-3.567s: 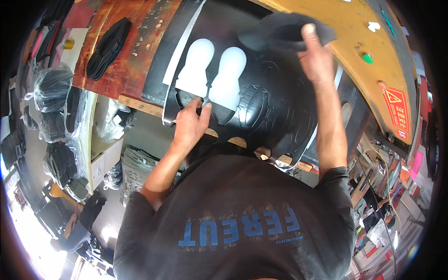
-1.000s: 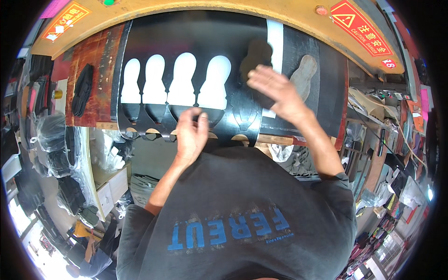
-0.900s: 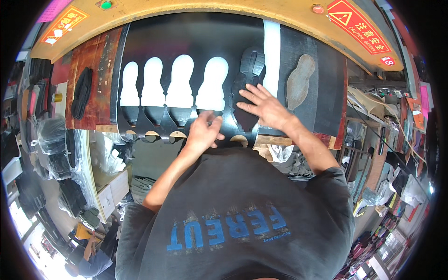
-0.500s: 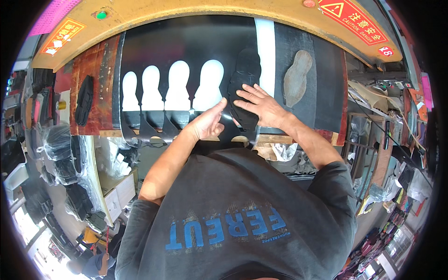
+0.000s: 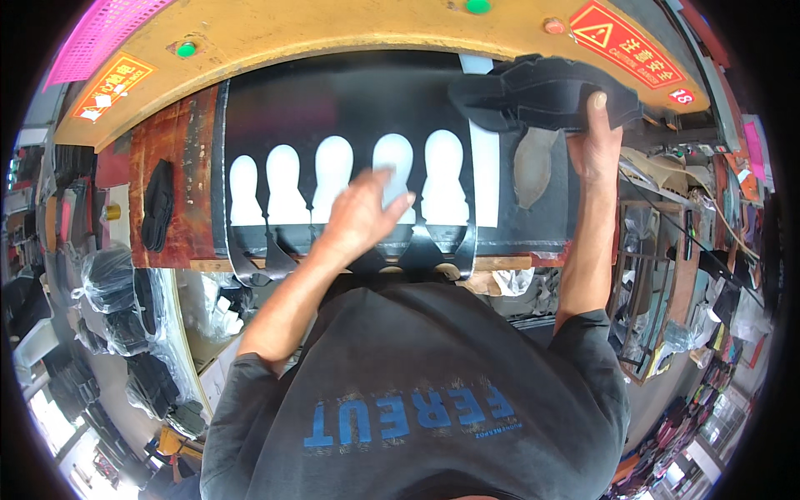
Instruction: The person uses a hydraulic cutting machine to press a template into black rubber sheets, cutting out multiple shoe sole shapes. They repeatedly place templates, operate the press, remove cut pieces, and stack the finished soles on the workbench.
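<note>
In my right hand (image 5: 595, 152) I hold a black sole-shaped bundle (image 5: 542, 93), lifted over the right part of the surface (image 5: 188, 187), near the yellow beam (image 5: 350, 37). My thumb lies on its upper face toward the right end; the fingers underneath are hidden, though they seem clamped on it. I'd judge it light, layered and rather bendy, apt to droop or shift its layers from an end hold, so nearer the waist, thumb above and fingers below, should steady it. My left hand (image 5: 358, 212) has thumb and fingers apart by a white sole shape (image 5: 393, 152) in the black sheet (image 5: 358, 96); contact, I can't tell.
</note>
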`<state>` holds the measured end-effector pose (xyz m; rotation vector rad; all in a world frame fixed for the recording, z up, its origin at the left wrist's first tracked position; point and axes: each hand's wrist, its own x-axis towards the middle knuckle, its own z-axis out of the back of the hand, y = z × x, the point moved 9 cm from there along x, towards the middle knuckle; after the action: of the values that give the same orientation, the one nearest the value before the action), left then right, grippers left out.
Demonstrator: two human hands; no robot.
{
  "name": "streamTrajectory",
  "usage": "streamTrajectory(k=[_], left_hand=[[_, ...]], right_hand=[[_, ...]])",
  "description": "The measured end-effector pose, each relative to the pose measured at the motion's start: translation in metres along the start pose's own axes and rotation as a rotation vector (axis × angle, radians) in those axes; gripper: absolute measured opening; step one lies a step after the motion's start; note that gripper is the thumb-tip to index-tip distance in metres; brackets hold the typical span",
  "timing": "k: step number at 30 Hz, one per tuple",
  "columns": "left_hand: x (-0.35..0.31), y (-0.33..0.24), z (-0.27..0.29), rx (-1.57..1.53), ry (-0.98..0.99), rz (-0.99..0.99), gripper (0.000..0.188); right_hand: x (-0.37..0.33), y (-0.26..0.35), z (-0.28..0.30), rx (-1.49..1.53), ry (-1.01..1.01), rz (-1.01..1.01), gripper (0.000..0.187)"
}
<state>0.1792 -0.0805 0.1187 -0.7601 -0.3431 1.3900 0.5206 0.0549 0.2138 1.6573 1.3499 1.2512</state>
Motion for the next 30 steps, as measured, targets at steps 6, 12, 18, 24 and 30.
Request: streamTrajectory(k=[6, 12, 18, 24, 30], left_hand=[[0.069, -0.037, 0.125, 0.181, -0.297, -0.513, 0.106], [0.103, 0.048, 0.075, 0.191, 0.396, -0.155, 0.041], [0.079, 0.057, 0.049, 0.362, 0.202, -0.284, 0.043], [0.080, 0.050, 0.032, 0.314, 0.169, -0.193, 0.050], [0.088, 0.050, 0.047, 0.319, 0.124, -0.229, 0.042]], right_hand=[[-0.024, -0.122, -0.075, 0.242, -0.070, -0.232, 0.061], [-0.073, -0.212, -0.130, 0.498, 0.116, -0.394, 0.068], [-0.068, -0.227, -0.092, -0.234, -0.104, -0.304, 0.030], [-0.078, -0.250, -0.126, -0.250, -0.228, -0.257, 0.021], [-0.077, -0.234, -0.123, -0.181, -0.394, -0.285, 0.045]])
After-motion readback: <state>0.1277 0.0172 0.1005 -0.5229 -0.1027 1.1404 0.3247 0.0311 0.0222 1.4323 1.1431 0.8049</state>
